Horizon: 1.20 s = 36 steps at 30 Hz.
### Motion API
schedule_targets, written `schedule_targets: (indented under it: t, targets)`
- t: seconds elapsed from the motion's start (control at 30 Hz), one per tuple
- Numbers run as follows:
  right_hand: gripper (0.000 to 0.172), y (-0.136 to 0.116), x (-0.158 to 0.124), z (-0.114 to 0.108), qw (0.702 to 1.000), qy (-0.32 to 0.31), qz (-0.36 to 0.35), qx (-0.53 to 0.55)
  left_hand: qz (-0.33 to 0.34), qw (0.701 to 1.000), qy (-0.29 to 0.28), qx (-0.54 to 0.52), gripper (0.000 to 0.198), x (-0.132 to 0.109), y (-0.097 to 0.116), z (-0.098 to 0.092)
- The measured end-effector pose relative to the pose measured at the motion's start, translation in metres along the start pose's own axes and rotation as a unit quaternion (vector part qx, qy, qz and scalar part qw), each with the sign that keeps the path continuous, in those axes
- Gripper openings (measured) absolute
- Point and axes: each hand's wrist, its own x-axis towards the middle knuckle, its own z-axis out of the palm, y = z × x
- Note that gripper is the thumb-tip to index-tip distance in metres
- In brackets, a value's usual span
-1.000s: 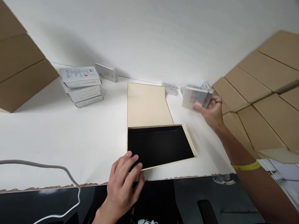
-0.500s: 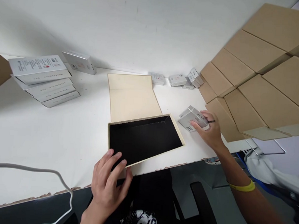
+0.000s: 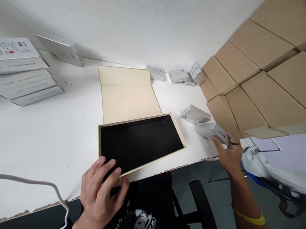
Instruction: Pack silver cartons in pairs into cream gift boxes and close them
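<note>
One silver-white carton (image 3: 211,131) sits in the grip of my right hand (image 3: 227,149), over the near right part of the white table (image 3: 73,138). I have the thumb on its near face and the fingers bent round its right end, parted only as wide as the carton; the forearm rises from the lower right, a yellow wristband (image 3: 250,217) round it. Glossy and tilted, the carton shows small dark print on its edge; I can't tell whether its underside meets the table. Just beyond lies a second carton (image 3: 195,114), too close for me to say if they touch.

My left hand (image 3: 102,190) is palm down at the near left corner of the cream box (image 3: 141,144), fingers half bent and slightly spread, tips over the rim, thumb on the outer side. That box lies open mid-table, black inside, its cream lid (image 3: 129,98) laid back toward the wall (image 3: 126,29).

Farther out, I see small cartons (image 3: 178,75) along the wall, piled brown boxes (image 3: 266,75) at right, a carton stack (image 3: 23,73) at left and a pale cable (image 3: 25,180) nearest.
</note>
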Motion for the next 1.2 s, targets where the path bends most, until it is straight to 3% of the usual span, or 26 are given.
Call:
schedule_targets:
  t: [0.17,0.3,0.37,0.47,0.53,0.63,0.7,0.87,0.97,1.1,1.2]
  targets:
    - [0.052,0.002,0.004,0.017,0.996,-0.032,0.051,0.073,0.004,1.000,0.000,0.000,0.043,0.000,-0.003,0.000]
    - [0.104,0.000,0.007,0.024,0.997,-0.054,0.021,0.050,0.001,1.000,0.000,0.000,0.044,-0.003,-0.004,0.000]
    - [0.115,-0.002,0.012,0.021,0.996,-0.077,-0.040,0.038,-0.007,1.000,0.002,0.003,0.044,-0.005,-0.005,0.000]
    - [0.112,-0.009,0.034,0.013,0.976,-0.115,-0.184,-0.013,-0.021,1.000,-0.002,0.008,0.039,-0.007,-0.007,0.000]
    - [0.109,-0.014,0.054,0.009,0.955,-0.172,-0.232,-0.065,-0.023,1.000,-0.004,0.019,0.035,-0.007,-0.009,0.000]
    - [0.097,-0.022,0.080,0.010,0.927,-0.313,-0.187,-0.090,-0.016,0.999,0.004,0.039,0.032,-0.007,-0.010,0.000]
    - [0.092,-0.026,0.090,0.016,0.917,-0.363,-0.151,-0.072,-0.018,0.999,0.002,0.042,0.034,-0.006,-0.010,0.000]
    - [0.076,-0.035,0.095,0.029,0.924,-0.338,-0.142,-0.110,-0.019,1.000,-0.001,0.016,0.035,-0.006,-0.007,0.000]
    - [0.066,-0.045,0.100,0.029,0.915,-0.316,-0.200,-0.148,-0.024,1.000,-0.003,0.004,0.039,-0.005,-0.006,0.000]
    - [0.087,-0.070,0.114,0.034,0.881,-0.345,-0.266,-0.185,-0.022,1.000,-0.002,0.007,0.037,-0.003,-0.005,0.000]
    - [0.073,-0.090,0.130,0.039,0.832,-0.430,-0.285,-0.205,-0.025,1.000,-0.008,0.017,0.035,-0.003,-0.004,0.000]
